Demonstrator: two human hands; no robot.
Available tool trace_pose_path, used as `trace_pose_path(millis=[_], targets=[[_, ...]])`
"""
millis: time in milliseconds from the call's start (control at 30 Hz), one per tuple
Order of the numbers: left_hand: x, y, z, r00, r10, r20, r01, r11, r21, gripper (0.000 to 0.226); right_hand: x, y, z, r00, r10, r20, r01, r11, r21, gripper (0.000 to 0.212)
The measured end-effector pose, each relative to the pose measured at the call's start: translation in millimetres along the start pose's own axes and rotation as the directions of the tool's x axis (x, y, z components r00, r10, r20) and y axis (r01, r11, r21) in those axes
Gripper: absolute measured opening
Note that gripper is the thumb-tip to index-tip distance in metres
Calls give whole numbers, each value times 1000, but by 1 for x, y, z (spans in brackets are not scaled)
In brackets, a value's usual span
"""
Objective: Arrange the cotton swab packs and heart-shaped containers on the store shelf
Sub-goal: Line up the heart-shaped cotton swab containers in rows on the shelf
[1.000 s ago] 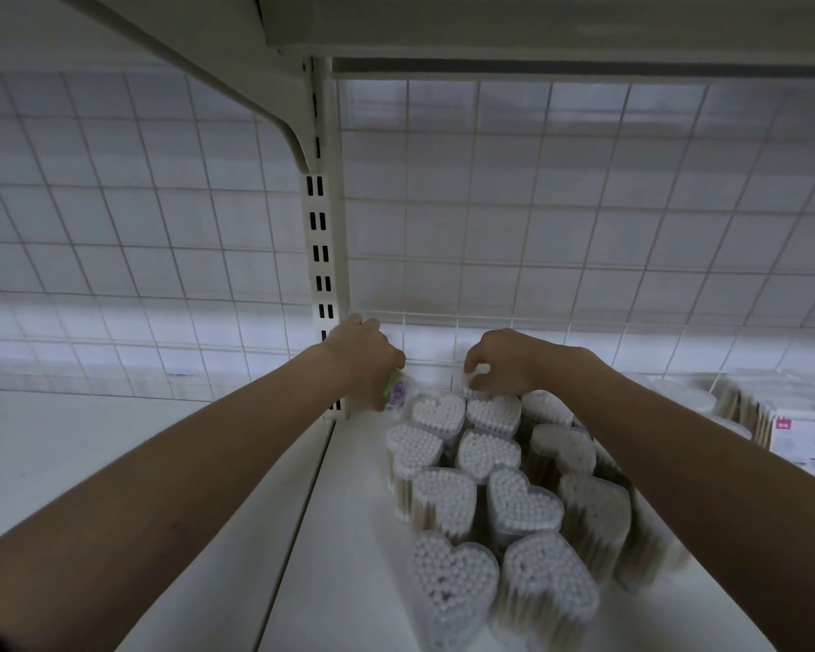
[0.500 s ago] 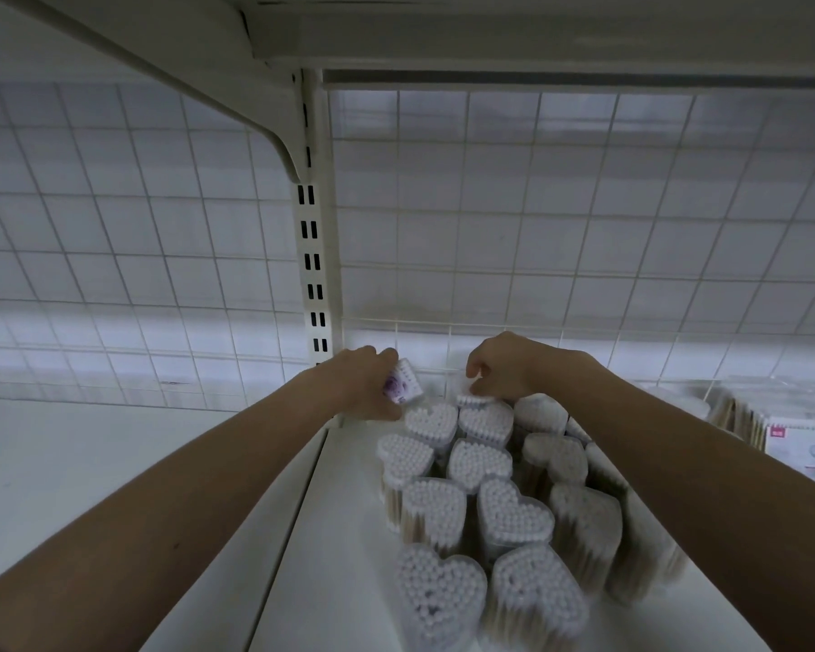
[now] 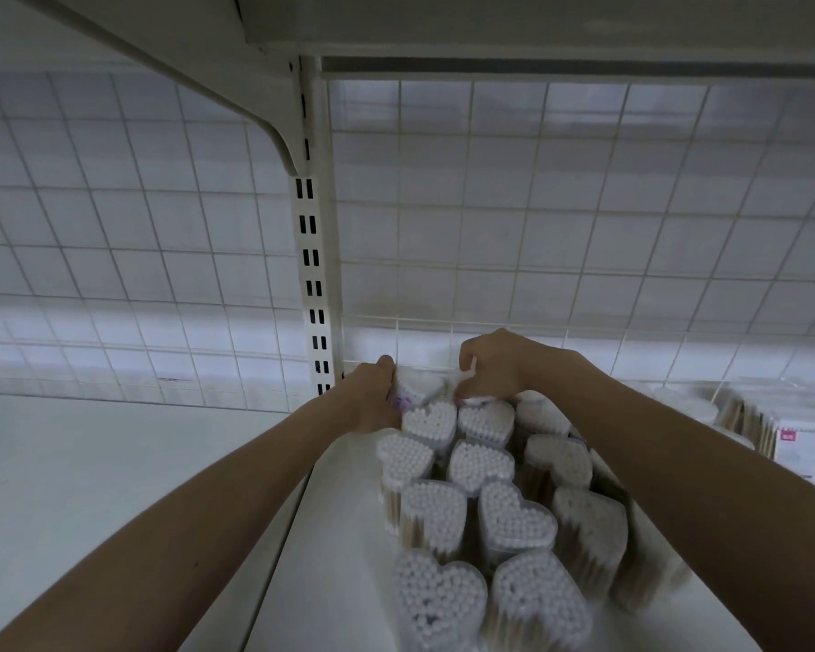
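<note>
Both hands reached to the back of the white store shelf point(image 3: 330, 534), where a cluster of heart-shaped containers point(image 3: 476, 501) stood upright in rows, their clear lids showing packed white swab tips. The left hand point(image 3: 372, 397) held its grip clamped on the rearmost container point(image 3: 419, 385) at the left end of the back row, fingers curled round its side — a scrap of purple label showed just under them. That container sat tilted against the wire grid back panel point(image 3: 537, 237), just beside the slotted upright post point(image 3: 314, 275). The right hand point(image 3: 495, 364) was bent at the knuckles with its fingertips point(image 3: 464, 392) pinched down on the top edge of another container point(image 3: 485, 418) in the second row; the hold looked tight, though the hand hid most of the contact. The containers nearest the camera were blurred. Farther right along the shelf lay flat cotton swab packs point(image 3: 744, 421) with wooden sticks, and a white box with a red mark point(image 3: 808, 451) stood at the frame edge. The neighbouring shelf point(image 3: 114, 463) ran off to the left of the post.
</note>
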State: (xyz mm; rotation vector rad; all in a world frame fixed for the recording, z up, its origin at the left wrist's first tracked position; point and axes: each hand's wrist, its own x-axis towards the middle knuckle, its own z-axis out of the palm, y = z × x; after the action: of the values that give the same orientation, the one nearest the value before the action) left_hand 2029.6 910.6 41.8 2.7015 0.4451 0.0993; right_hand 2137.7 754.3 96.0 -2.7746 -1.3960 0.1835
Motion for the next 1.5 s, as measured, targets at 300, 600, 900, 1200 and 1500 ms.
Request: trace_pose_path(millis=[300, 600, 900, 1200, 1500], targets=[[5, -1, 11, 999, 34, 10, -33, 995, -94, 51, -7, 10, -13, 999, -11, 47, 2, 980, 200, 40], [5, 5, -16, 995, 22, 99, -24, 1000, 19, 51, -5, 10, -7, 996, -36, 78, 26, 992, 121, 45], [3, 13, -14, 1000, 1, 3, -1, 966, -260, 30, -7, 10, -4, 995, -50, 89, 39, 992, 119, 43], [-3, 18, -23, 997, 75, 5, -75, 995, -67, 46, -27, 21, -5, 992, -83, 91, 71, 990, 122, 35], [1, 24, -16, 994, 106, -19, -105, 993, 49, 44, -38, 13, 2, 994, -79, 71, 78, 997, 15, 37]])
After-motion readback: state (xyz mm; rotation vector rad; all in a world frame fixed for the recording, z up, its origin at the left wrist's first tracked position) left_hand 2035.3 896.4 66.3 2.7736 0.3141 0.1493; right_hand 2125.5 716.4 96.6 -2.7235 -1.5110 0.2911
